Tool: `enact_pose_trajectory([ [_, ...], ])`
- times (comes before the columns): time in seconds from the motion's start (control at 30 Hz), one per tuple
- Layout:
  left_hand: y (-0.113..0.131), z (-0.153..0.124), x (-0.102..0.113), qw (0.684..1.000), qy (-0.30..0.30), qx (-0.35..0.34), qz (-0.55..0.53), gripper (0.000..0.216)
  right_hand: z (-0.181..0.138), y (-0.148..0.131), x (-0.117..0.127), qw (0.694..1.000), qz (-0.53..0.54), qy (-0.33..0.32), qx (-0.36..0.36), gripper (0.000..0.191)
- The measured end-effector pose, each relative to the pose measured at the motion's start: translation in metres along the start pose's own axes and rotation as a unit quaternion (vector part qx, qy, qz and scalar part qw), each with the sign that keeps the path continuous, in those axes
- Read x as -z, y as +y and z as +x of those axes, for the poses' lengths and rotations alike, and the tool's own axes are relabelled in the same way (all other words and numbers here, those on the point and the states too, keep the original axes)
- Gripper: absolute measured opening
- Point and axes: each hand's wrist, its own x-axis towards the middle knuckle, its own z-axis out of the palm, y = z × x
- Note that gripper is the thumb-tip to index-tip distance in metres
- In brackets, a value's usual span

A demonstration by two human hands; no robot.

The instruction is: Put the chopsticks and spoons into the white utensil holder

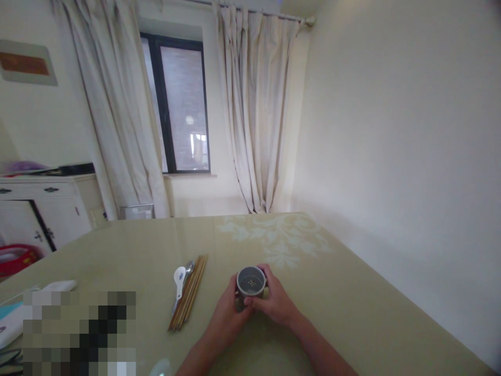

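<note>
Both hands, left hand (230,308) and right hand (274,300), grip the cup (251,282) on the surface (332,292), chopsticks (190,292) at nine o'clock; lifting it needs a level hold.

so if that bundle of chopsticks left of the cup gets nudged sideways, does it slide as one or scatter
The chopsticks lie loose, with no band visible, so they would probably fan apart rather than move together. They look thin and stiff, likely light, and could roll on the smooth tablecloth. The spoons touching their left side would probably get pushed along too.

Green-clothed table (344,292): cup (250,282), chopsticks (190,296), two spoons (179,279) lying on it.
</note>
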Motion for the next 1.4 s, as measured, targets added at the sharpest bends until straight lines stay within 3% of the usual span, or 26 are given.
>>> enact_pose_trajectory([
  [0.27, -0.005, -0.002, 0.004, 0.999, -0.034, -0.026, 0.023, 0.052, 0.002, 0.008, 0.004, 0.999, 0.032, -0.036, -0.003, 0.07],
  [0.67, -0.006, 0.003, 0.011, 0.998, -0.067, -0.011, 0.011, 0.059, 0.0, 0.012, 0.005, 0.998, 0.033, -0.062, -0.001, 0.072],
  [0.77, -0.008, 0.002, 0.021, 0.995, -0.095, 0.003, 0.037, 0.083, 0.0, 0.008, 0.005, 0.998, -0.001, -0.056, 0.011, 0.071],
  [0.83, -0.013, 0.004, 0.034, 0.993, -0.103, 0.025, 0.043, 0.103, -0.001, 0.008, 0.006, 0.999, -0.007, -0.047, 0.012, 0.081],
  [0.9, -0.02, 0.008, 0.048, 0.996, -0.071, 0.045, 0.023, 0.108, -0.002, 0.01, 0.006, 0.999, -0.003, -0.039, -0.003, 0.095],
  [1.0, -0.027, 0.017, 0.068, 0.994, 0.069, 0.054, 0.066, 0.086, -0.004, 0.015, 0.007, 0.998, 0.004, -0.05, -0.031, 0.11],
  [1.07, -0.028, 0.021, 0.079, 0.967, 0.173, 0.053, 0.182, 0.055, -0.005, 0.017, 0.007, 0.997, 0.002, -0.059, -0.041, 0.118],
  [1.13, -0.027, 0.022, 0.086, 0.925, 0.222, 0.061, 0.302, 0.03, -0.006, 0.017, 0.008, 0.998, -0.007, -0.053, -0.046, 0.128],
  [1.23, -0.022, 0.018, 0.094, 0.874, 0.211, 0.104, 0.425, 0.017, -0.004, 0.016, 0.011, 0.999, -0.024, -0.02, -0.033, 0.137],
  [1.4, -0.012, 0.006, 0.098, 0.778, 0.165, 0.176, 0.581, 0.022, -0.002, 0.012, 0.015, 1.0, -0.02, -0.007, 0.007, 0.133],
])
